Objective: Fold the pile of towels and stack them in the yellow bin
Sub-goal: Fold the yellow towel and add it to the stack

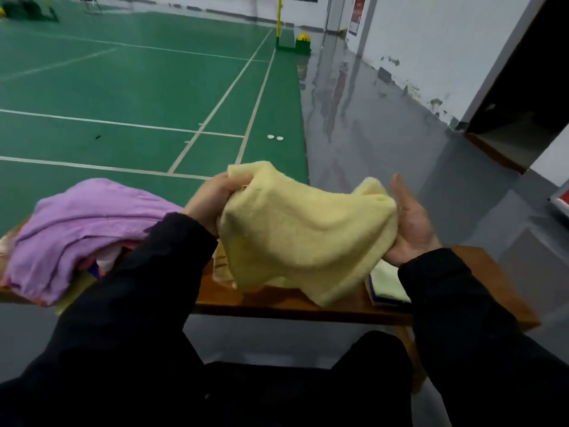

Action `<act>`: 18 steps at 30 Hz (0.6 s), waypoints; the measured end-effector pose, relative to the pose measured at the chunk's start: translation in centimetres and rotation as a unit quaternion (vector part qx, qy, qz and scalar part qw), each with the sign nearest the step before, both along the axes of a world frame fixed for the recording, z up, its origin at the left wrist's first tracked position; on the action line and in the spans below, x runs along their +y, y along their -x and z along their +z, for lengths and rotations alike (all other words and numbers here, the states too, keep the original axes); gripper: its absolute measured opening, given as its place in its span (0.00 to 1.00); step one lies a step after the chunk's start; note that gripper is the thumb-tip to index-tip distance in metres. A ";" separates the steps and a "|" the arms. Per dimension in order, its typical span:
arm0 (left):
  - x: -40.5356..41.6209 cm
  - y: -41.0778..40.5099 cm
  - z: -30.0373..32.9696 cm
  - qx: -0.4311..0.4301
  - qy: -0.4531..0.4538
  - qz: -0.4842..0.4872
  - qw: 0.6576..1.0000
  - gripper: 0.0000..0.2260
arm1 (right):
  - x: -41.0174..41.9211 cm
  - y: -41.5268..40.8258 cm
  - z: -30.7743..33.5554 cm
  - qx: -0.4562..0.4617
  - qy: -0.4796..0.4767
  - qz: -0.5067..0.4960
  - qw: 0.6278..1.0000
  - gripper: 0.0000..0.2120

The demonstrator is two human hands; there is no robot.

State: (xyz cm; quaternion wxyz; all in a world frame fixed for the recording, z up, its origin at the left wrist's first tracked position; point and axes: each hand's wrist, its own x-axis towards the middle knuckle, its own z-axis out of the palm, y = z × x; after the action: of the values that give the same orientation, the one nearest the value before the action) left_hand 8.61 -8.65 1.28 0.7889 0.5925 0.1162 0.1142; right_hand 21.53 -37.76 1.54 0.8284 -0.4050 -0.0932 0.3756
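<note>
While the pale yellow towel is hanging bunched and unfolded above the wooden bench, the person is holding it between both hands. The left hand is gripping one upper corner with curled fingers, and the right hand is lying palm-up with fingers spread, supporting the opposite edge instead of pinching it. Just left of the towel, a heap of unfolded towels is sitting on the bench with a purple towel draped on top, so most of the pile seems to be waiting. Under the right forearm, a few flat pieces of folded cloth are lying at the bench's right end, possibly finished towels. No yellow bin is showing clearly, so whether anything is stacked in it cannot be told.
</note>
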 end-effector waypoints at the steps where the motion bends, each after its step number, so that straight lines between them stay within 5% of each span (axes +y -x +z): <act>1: -0.1 -0.3 0.9 0.001 -0.030 0.011 0.999 0.13 | -0.1 0.1 0.3 0.003 -0.002 -0.017 1.000 0.24; 8: 1.8 -1.2 2.5 -0.020 -0.128 0.058 0.990 0.07 | -0.2 -0.1 1.5 -0.005 -0.111 -0.105 0.988 0.10; 13: 1.1 -0.8 2.1 -0.013 -0.094 0.087 0.992 0.11 | 0.6 -0.1 0.4 0.043 -0.038 -0.096 0.994 0.04; 18: 0.7 -0.8 1.7 0.006 -0.093 0.102 0.990 0.07 | 0.1 -0.9 0.0 -0.063 0.076 -0.111 0.989 0.11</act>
State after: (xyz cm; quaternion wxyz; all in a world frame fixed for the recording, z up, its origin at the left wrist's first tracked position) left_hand 9.44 -7.92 2.99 0.7135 0.6495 0.1698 0.2005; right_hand 22.44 -37.69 1.57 0.8242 -0.4974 -0.0706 0.2613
